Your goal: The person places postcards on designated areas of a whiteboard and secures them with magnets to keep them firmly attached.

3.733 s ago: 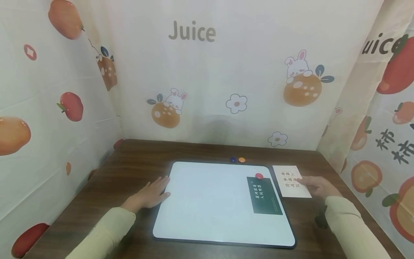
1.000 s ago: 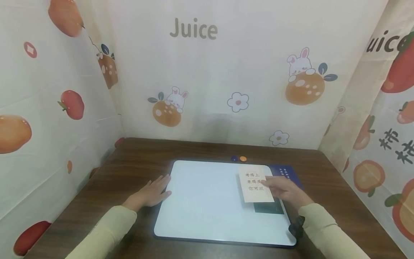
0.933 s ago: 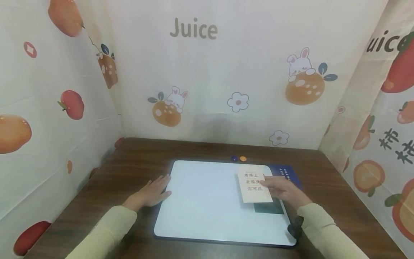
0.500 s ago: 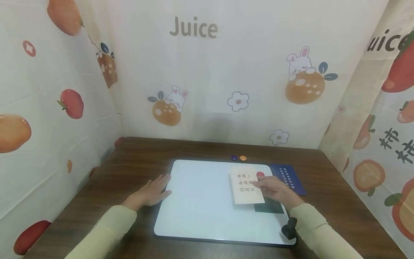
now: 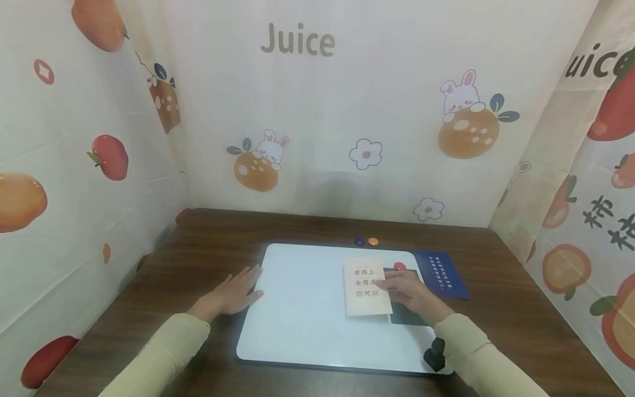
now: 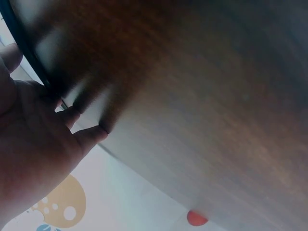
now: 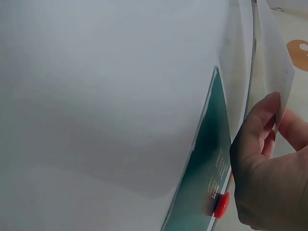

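Observation:
My right hand (image 5: pixel 409 289) pinches a cream card (image 5: pixel 364 300) with dark lettering by its right edge, thumb on one face and fingers on the other in the right wrist view. The card is over the right half of a whiteboard (image 5: pixel 297 309). Behind hand and card, partly hidden, a green card (image 5: pixel 404 315) lies on the board with a red round magnet (image 5: pixel 399 266) at its top. My left hand (image 5: pixel 228 293) rests at the board's left edge, fingers extended; the left wrist view shows its fingertips (image 6: pixel 98 132) near the dark table.
On the brown table (image 5: pixel 208 231) behind the board lie a dark blue magnet (image 5: pixel 359 241) and an orange magnet (image 5: pixel 373 241). A blue card (image 5: pixel 442 275) with white writing lies just right of the board. Printed curtains (image 5: pixel 317 110) close off the back and sides.
My right hand has carried the cream card leftward from the table right of the board to over the board. The blue card beneath it has come into view. My left hand stays put.

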`<state>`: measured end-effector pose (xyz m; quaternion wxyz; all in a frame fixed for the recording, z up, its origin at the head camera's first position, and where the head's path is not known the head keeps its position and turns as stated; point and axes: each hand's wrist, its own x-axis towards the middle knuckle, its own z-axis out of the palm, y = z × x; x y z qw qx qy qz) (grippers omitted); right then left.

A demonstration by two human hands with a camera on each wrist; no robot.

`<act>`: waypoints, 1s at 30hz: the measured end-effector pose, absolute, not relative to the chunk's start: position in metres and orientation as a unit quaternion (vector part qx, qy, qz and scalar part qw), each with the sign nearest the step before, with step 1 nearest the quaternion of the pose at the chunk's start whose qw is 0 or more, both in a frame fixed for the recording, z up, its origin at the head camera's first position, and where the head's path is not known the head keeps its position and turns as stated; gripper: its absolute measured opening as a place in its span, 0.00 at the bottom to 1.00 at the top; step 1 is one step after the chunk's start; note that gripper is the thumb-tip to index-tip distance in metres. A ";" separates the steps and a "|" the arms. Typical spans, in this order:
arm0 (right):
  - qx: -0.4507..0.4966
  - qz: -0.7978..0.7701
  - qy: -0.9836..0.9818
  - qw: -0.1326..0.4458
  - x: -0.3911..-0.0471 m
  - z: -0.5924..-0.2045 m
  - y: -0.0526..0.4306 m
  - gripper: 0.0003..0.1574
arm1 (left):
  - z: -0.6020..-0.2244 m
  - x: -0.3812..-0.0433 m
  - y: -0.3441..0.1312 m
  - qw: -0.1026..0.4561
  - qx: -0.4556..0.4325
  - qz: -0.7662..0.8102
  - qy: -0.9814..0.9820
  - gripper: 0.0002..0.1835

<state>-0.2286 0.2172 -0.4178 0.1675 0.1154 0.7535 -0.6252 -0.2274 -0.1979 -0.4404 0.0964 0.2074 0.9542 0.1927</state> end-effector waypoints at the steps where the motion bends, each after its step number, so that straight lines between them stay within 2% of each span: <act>1: 0.144 -0.647 0.731 0.166 -0.231 -0.419 0.214 0.37 | -0.439 -0.227 -0.197 0.098 0.206 0.194 0.954 0.36; 5: 0.160 -0.618 0.754 0.157 -0.231 -0.423 0.211 0.37 | -0.431 -0.224 -0.195 0.111 0.200 0.193 0.954 0.36; 13: 0.152 -0.571 0.793 0.150 -0.228 -0.422 0.208 0.43 | -0.426 -0.222 -0.193 0.114 0.201 0.197 0.953 0.35; 30: 0.131 -0.430 0.890 0.079 -0.231 -0.425 0.201 0.32 | -0.428 -0.223 -0.196 0.112 0.203 0.201 0.952 0.35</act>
